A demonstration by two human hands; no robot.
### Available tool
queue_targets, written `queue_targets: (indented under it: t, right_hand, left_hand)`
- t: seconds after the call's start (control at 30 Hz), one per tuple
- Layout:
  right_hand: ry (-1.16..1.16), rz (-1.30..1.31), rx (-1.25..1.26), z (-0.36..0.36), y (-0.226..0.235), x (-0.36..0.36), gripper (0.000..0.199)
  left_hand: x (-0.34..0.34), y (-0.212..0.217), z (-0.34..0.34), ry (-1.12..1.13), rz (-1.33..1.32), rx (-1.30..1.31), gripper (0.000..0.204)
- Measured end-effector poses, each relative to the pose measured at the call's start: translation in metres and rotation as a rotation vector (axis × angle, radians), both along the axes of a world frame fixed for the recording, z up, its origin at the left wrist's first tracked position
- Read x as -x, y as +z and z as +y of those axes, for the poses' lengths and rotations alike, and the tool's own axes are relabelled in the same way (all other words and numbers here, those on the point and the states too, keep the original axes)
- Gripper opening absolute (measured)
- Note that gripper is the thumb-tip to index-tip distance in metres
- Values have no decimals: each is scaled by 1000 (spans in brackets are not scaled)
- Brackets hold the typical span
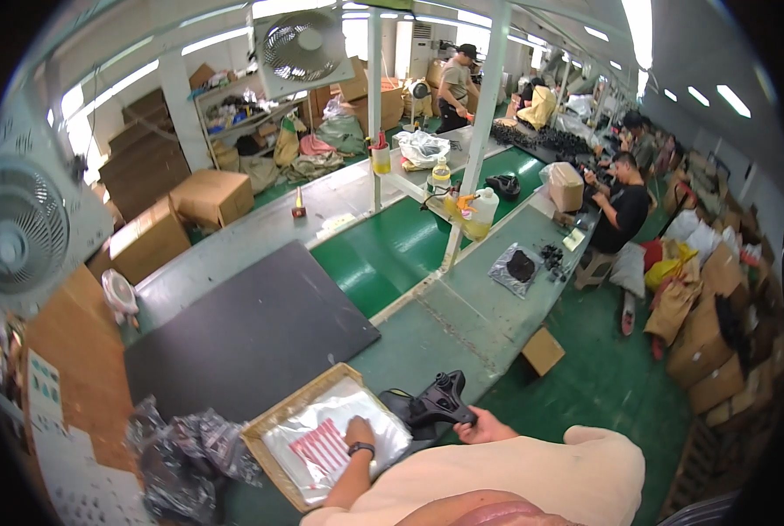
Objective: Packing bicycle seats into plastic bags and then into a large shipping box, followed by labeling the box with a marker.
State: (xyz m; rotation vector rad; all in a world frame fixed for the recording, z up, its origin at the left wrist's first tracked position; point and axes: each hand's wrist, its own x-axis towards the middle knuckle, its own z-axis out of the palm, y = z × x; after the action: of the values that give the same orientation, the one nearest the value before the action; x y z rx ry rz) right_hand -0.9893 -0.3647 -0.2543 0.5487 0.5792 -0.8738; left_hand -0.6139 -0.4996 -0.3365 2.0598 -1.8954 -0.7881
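The right hand [487, 427] is closed on the black part [442, 401] beside the box [265, 419] and should hold steady; the left hand [359, 432], curled over plastic bags [332, 410], should handle these gently, its grip unclear.

No words or numbers can be read. Inside the shallow cardboard tray [294, 401], the clear plastic packaging [352, 412] bears a red printed block [320, 447] crossed by pale bands, any lettering too small to make out. Left of the tray, a white sheet [72, 456] shows green printed shapes [46, 377] near its top. Farther to the tray's left, a large white fan [24, 223] carries small dark marks [25, 128] on its housing, too blurred to tell.
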Motion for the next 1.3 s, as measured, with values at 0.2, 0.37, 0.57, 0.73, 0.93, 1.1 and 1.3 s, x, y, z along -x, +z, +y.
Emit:
queue_targets:
  t: [0.2, 0.37, 0.57, 0.73, 0.93, 1.1, 1.3]
  right_hand:
    - [-39, 359, -69, -2, -21, -42, 52]
    - [206, 399, 59, -53, -2, -71, 61]
    - [521, 847, 12, -32, 33, -75, 55]
    - [950, 1621, 325, 15, 45, -128, 88]
    - [1180, 2042, 360, 29, 37, -169, 119]
    - [1205, 2024, 362, 28, 45, -156, 115]
    - [1134, 1972, 325, 37, 57, -150, 116]
  left_hand:
    - [4, 31, 20, -79, 104, -109, 45]
    - [-1, 16, 2, -41, 59, -57, 34]
    - [-6, 29, 6, -83, 77, -100, 37]
    - [-25, -29, 8, -40, 46, -72, 36]
    - [-19, 2, 18, -276, 22, 69, 27]
    - [-24, -7, 12, -197, 120, 12, 27]
    - [-35, -17, 19, -63, 263, 122, 22]
